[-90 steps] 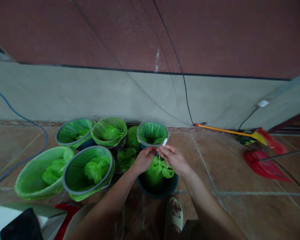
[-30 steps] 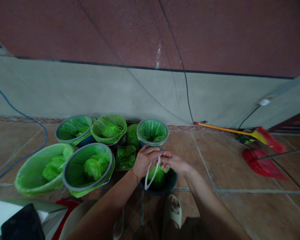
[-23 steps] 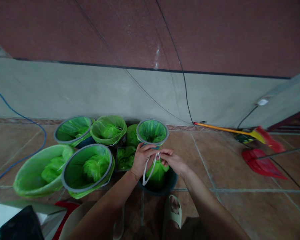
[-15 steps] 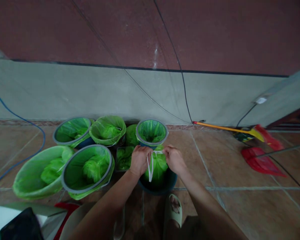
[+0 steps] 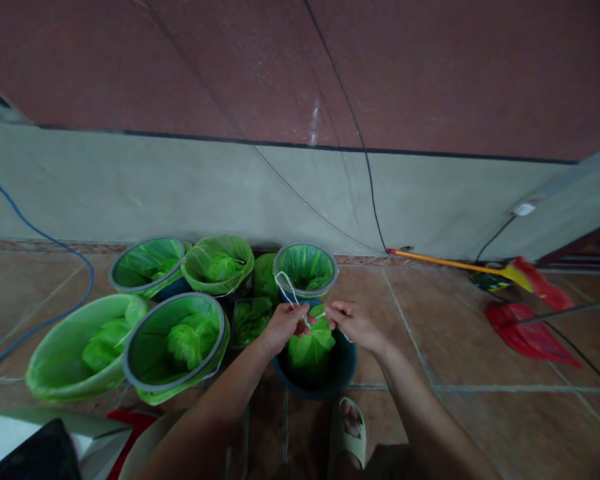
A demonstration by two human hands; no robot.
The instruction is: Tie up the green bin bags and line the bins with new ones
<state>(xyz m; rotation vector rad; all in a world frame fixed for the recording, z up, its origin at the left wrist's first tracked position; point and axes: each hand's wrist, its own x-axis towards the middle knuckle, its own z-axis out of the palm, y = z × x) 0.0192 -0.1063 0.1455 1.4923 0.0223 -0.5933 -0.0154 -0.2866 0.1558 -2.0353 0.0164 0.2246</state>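
Note:
A dark blue bin (image 5: 344,371) stands on the tiled floor in front of me, with a gathered green bag (image 5: 310,345) inside it. My left hand (image 5: 282,327) pinches the bag's white drawstring (image 5: 287,288), whose loop sticks up to the left over the bin behind. My right hand (image 5: 357,325) pinches the other end of the string just above the bag's neck. Both hands sit close together over the bin.
Several bins lined with green bags (image 5: 175,343) cluster to the left and behind, against the grey wall (image 5: 180,187). A red mop (image 5: 527,332) and a yellow-handled broom (image 5: 460,265) lie on the floor at right. A blue cable (image 5: 40,233) runs at left. My sandalled foot (image 5: 349,427) is below the bin.
The white string hung down in a loop between my hands; now its loop is flipped up to the left. My hands came apart half a second ago and have closed in again.

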